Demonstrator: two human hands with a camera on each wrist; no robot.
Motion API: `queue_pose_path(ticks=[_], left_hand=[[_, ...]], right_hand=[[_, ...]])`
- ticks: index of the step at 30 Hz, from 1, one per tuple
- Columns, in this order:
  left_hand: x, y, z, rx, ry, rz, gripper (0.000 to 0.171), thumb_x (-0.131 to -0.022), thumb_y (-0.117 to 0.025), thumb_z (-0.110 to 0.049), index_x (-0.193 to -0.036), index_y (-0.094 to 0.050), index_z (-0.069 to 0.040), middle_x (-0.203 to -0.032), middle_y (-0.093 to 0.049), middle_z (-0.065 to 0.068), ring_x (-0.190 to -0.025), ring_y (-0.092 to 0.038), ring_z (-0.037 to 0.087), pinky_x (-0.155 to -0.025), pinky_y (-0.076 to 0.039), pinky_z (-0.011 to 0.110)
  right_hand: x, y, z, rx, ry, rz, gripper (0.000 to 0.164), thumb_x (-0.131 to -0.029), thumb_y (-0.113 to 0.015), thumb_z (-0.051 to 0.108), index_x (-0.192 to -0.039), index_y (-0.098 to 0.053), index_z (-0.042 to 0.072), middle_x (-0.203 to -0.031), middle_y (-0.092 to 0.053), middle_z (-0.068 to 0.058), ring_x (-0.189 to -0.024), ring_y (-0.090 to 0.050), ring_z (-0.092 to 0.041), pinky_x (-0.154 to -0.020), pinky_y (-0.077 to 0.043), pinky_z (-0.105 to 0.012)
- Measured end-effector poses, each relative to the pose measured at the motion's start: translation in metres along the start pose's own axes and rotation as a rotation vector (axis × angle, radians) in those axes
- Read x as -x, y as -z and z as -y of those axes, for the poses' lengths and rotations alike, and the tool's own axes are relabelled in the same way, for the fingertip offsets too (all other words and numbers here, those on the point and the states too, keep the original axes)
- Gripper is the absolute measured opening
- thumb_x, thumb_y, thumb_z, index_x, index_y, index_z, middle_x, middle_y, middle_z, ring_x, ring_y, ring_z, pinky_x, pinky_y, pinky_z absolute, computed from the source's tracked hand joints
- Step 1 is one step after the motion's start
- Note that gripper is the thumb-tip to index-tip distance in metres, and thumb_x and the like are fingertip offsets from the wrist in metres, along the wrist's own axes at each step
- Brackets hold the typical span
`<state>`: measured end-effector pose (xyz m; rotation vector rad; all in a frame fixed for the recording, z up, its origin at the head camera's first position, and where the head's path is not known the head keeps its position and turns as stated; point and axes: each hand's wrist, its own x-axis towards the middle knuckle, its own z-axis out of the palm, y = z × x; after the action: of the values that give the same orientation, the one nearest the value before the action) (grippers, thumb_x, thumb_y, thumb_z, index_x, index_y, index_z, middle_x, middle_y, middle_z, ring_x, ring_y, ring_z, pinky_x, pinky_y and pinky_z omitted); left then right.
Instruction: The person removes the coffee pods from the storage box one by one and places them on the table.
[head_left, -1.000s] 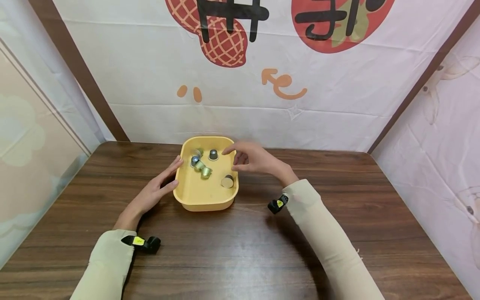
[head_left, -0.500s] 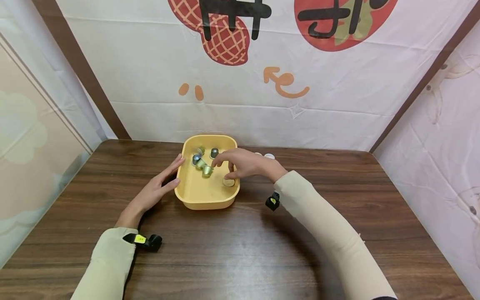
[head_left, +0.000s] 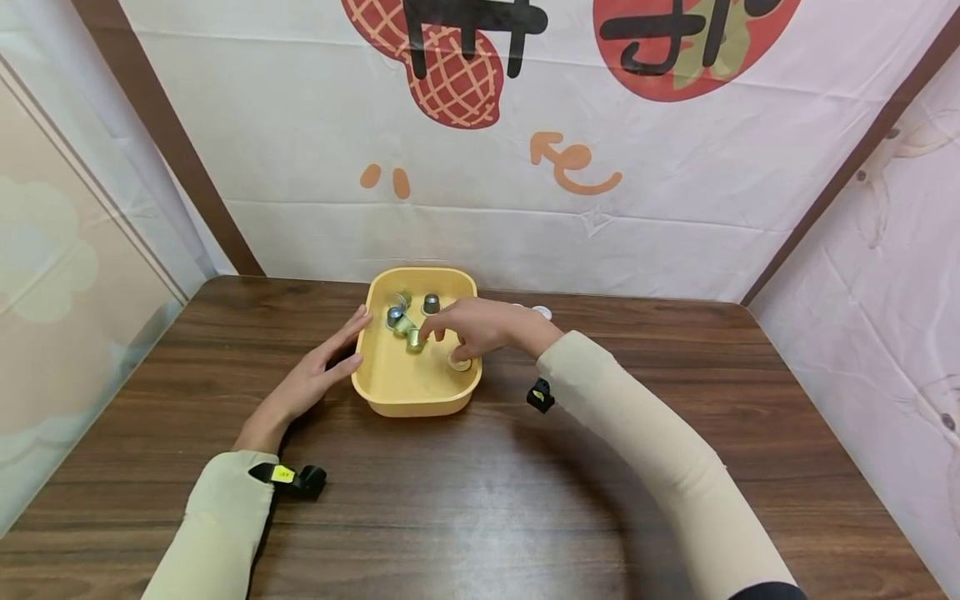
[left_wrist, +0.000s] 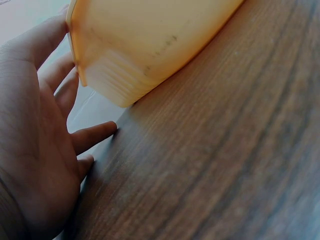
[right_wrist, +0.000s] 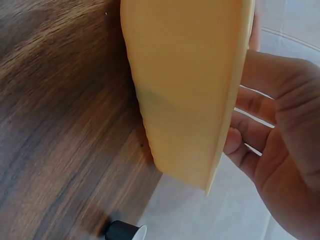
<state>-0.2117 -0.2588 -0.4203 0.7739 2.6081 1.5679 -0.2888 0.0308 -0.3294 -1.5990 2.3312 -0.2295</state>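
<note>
The right hand (head_left: 483,323) hides part of the yellow tray's (head_left: 416,409) right rim and partly covers a pale capsule (head_left: 460,364). In the right wrist view the tray's wall conceals some fingers' ends; the frame's edge cuts off a black capsule (right_wrist: 121,231). The left wristband's label (head_left: 282,474) is illegibly small.

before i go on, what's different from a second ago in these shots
The right hand has moved leftward, deeper over the yellow tray; its fingers now reach a green capsule, grip unclear. A white round piece right of the tray has come into view. The left hand stays at the tray's left side; tray and far capsules look unmoved.
</note>
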Motion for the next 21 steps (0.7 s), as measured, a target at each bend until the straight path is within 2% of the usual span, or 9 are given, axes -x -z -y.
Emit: queue_pose_path(ticks=[5, 13, 18, 21], left_hand=[[0.0, 0.0, 0.001, 0.002, -0.003, -0.004, 0.059, -0.098, -0.053, -0.007, -0.152, -0.03, -0.019, -0.159, -0.012, -0.005, -0.144, -0.012, 0.014, -0.107, -0.013, 0.056], [0.002, 0.0, 0.002, -0.012, 0.004, -0.005, 0.058, -0.099, -0.053, -0.012, -0.151, -0.031, -0.023, -0.159, -0.012, -0.007, -0.144, -0.013, 0.015, -0.107, -0.014, 0.057], [0.002, 0.0, 0.002, -0.014, 0.006, -0.006, 0.058, -0.099, -0.053, -0.011, -0.151, -0.031, -0.022, -0.159, -0.013, -0.009, -0.144, -0.013, 0.016, -0.107, -0.014, 0.059], [0.0, 0.0, 0.001, -0.012, 0.004, -0.002, 0.058, -0.099, -0.053, -0.011, -0.151, -0.031, -0.02, -0.158, -0.012, -0.01, -0.144, -0.012, 0.016, -0.107, -0.013, 0.059]], right_hand=[[-0.005, 0.002, 0.002, -0.025, -0.024, 0.037, 0.052, -0.082, -0.074, 0.008, -0.131, -0.056, 0.014, -0.118, -0.06, -0.01, -0.073, -0.06, -0.011, -0.073, -0.046, -0.025], [-0.012, -0.001, 0.002, -0.109, -0.005, 0.05, 0.055, -0.081, -0.076, 0.005, -0.132, -0.056, 0.01, -0.126, -0.056, -0.011, -0.072, -0.061, -0.011, -0.069, -0.048, -0.021], [-0.015, -0.004, 0.0, -0.121, -0.01, 0.05, 0.057, -0.08, -0.076, 0.006, -0.133, -0.056, 0.011, -0.129, -0.056, -0.009, -0.074, -0.061, -0.011, -0.069, -0.048, -0.021], [-0.016, -0.002, -0.001, -0.092, -0.016, 0.045, 0.055, -0.081, -0.076, 0.01, -0.133, -0.056, 0.012, -0.13, -0.056, -0.006, -0.078, -0.06, -0.012, -0.071, -0.047, -0.022]])
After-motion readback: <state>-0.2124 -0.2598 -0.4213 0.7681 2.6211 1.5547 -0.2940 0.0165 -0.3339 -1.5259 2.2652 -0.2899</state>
